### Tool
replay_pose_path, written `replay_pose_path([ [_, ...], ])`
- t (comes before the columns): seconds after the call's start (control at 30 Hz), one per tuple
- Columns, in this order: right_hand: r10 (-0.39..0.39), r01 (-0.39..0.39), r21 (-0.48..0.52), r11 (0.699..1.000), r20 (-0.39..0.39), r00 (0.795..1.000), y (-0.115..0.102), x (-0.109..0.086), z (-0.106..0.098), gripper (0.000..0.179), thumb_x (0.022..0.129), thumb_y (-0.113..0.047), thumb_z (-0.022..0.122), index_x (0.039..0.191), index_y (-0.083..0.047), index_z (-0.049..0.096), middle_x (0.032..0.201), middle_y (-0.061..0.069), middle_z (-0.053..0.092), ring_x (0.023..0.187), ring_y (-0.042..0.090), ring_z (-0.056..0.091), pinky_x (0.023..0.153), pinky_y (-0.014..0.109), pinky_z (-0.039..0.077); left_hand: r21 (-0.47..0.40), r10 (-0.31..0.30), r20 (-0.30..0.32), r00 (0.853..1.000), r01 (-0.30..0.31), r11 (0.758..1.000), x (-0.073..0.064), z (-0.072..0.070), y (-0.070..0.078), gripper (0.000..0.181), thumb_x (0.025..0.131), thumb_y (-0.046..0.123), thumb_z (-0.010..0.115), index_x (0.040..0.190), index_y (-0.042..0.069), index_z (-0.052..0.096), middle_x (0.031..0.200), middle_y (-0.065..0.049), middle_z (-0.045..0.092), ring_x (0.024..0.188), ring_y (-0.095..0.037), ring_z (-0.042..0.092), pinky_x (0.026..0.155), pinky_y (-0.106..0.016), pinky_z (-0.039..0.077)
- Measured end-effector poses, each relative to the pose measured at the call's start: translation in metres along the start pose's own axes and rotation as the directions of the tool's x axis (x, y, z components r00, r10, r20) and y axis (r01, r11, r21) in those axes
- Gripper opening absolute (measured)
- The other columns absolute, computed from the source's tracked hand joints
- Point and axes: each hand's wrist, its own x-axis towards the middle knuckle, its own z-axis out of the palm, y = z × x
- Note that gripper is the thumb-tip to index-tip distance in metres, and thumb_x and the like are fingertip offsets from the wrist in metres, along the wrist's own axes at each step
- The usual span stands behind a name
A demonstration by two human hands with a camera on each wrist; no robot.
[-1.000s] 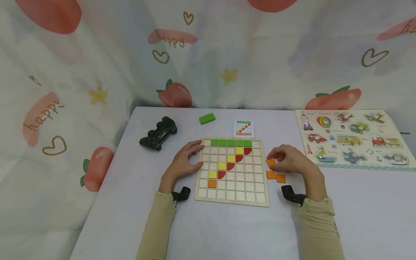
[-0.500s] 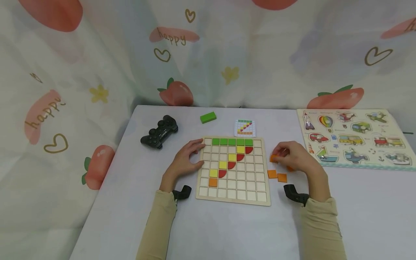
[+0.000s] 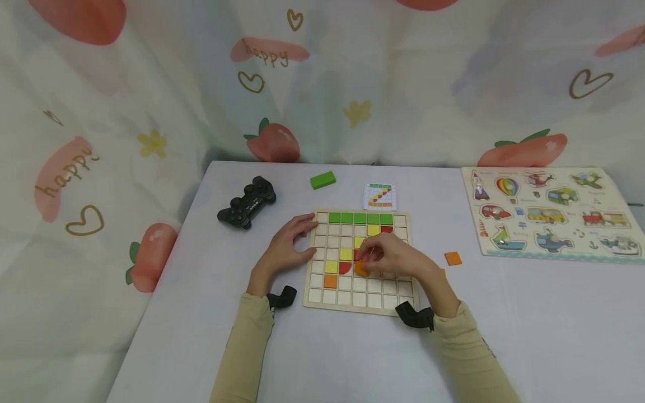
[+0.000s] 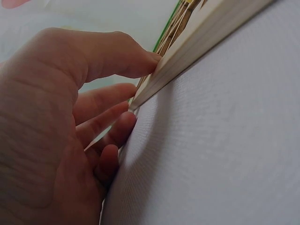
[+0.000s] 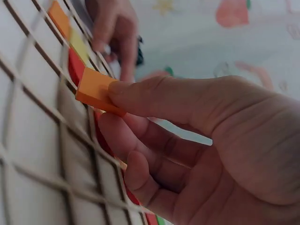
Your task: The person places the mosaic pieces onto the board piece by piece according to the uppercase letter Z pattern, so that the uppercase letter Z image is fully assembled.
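My right hand (image 3: 395, 257) pinches an orange square tile (image 5: 96, 89) between thumb and fingers, above the middle of the wooden grid board (image 3: 374, 302). My left hand (image 3: 286, 249) touches the board's left edge with thumb and fingertips, the thumb against the frame in the left wrist view. Set in the grid are a row of green tiles (image 3: 360, 218), a diagonal of yellow squares (image 3: 331, 267) and red rounded tiles (image 3: 345, 268), and an orange tile (image 3: 330, 281) at lower left. My right hand hides some diagonal tiles and several cells.
A loose orange tile (image 3: 453, 258) lies right of the board; my right wrist mostly covers another. Behind the board are a pattern card (image 3: 380, 197) and a green block (image 3: 323, 179). A black game controller (image 3: 247, 203) sits at back left, a picture puzzle (image 3: 549, 252) at back right.
My right hand has picked up an orange tile from right of the board and carried it left over the grid. My left hand has stayed at the board's edge.
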Motion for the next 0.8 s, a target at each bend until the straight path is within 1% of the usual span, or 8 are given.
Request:
replay_pose_path([
  [0.07,-0.026,0.026,-0.004,1.0,0.031,0.999,-0.005,0.005,0.011,0.008,0.085,-0.002,0.071,0.092,-0.005,0.072,0.08,-0.002,0.066,0.072,0.012,0.059,0.067,0.026,0.052,-0.002,0.005,0.001,1.0,-0.005,1.0,0.001,0.0,0.001,0.058,0.08,0.018,0.075,0.136,0.011,0.059,0.15,0.002,0.044,0.102,-0.014,0.052,0.095,-0.036,0.043],
  [0.13,-0.032,0.032,-0.011,0.999,0.043,0.999,-0.01,0.008,0.019,0.008,0.085,-0.001,0.071,0.09,-0.006,0.072,0.078,-0.003,0.065,0.071,0.012,0.057,0.066,0.026,0.051,0.0,0.011,0.004,1.0,-0.011,1.0,0.003,0.001,0.002,0.058,0.08,0.018,0.075,0.136,0.011,0.059,0.15,0.002,0.044,0.103,-0.013,0.052,0.094,-0.035,0.043],
  [0.2,-0.019,0.02,-0.034,0.999,0.042,0.999,-0.015,0.009,0.026,0.008,0.085,0.0,0.07,0.089,-0.007,0.071,0.076,-0.004,0.063,0.07,0.012,0.056,0.065,0.026,0.05,-0.001,0.02,0.007,1.0,-0.02,1.0,0.004,0.001,0.003,0.058,0.081,0.019,0.075,0.137,0.012,0.059,0.15,0.002,0.043,0.104,-0.013,0.052,0.095,-0.035,0.042],
  [0.3,0.022,-0.02,-0.077,0.997,0.024,0.999,-0.021,0.01,0.033,0.01,0.084,0.001,0.069,0.086,-0.009,0.07,0.073,-0.006,0.059,0.068,0.011,0.054,0.064,0.026,0.048,0.003,0.034,0.005,0.999,-0.034,0.999,0.005,0.0,0.005,0.059,0.081,0.02,0.075,0.137,0.011,0.059,0.15,0.001,0.044,0.104,-0.014,0.052,0.095,-0.036,0.042],
  [0.47,0.062,-0.062,-0.132,0.989,-0.005,0.998,-0.029,0.011,0.041,0.011,0.084,-0.001,0.069,0.084,-0.012,0.067,0.071,-0.006,0.057,0.067,0.011,0.053,0.063,0.026,0.047,0.009,0.03,0.007,1.0,-0.03,0.999,0.006,-0.002,0.009,0.058,0.08,0.02,0.075,0.136,0.011,0.059,0.149,0.001,0.045,0.103,-0.014,0.052,0.094,-0.038,0.042],
  [0.63,0.082,-0.084,-0.145,0.986,-0.018,0.996,-0.03,0.009,0.038,0.01,0.085,-0.005,0.072,0.087,-0.013,0.067,0.073,-0.006,0.057,0.068,0.011,0.053,0.064,0.027,0.048,0.02,0.017,0.02,1.0,-0.018,1.0,0.007,-0.001,0.009,0.058,0.081,0.02,0.074,0.137,0.012,0.059,0.15,0.002,0.044,0.104,-0.013,0.051,0.095,-0.036,0.041],
  [0.7,0.077,-0.08,-0.146,0.986,-0.027,0.997,-0.028,0.008,0.033,0.008,0.085,-0.007,0.073,0.089,-0.012,0.067,0.074,-0.006,0.058,0.07,0.011,0.054,0.065,0.028,0.048,0.019,0.012,0.016,1.0,-0.013,1.0,0.007,-0.001,0.009,0.058,0.081,0.02,0.074,0.137,0.012,0.059,0.15,0.003,0.044,0.104,-0.013,0.051,0.095,-0.037,0.041],
  [0.8,0.066,-0.074,-0.144,0.987,-0.061,0.996,-0.023,0.005,0.021,0.01,0.085,-0.008,0.074,0.093,-0.008,0.068,0.077,-0.005,0.06,0.072,0.012,0.055,0.067,0.027,0.049,0.017,0.015,0.006,1.0,-0.015,1.0,0.006,-0.001,0.009,0.058,0.08,0.02,0.073,0.136,0.012,0.059,0.149,0.002,0.044,0.103,-0.014,0.05,0.095,-0.037,0.041],
])
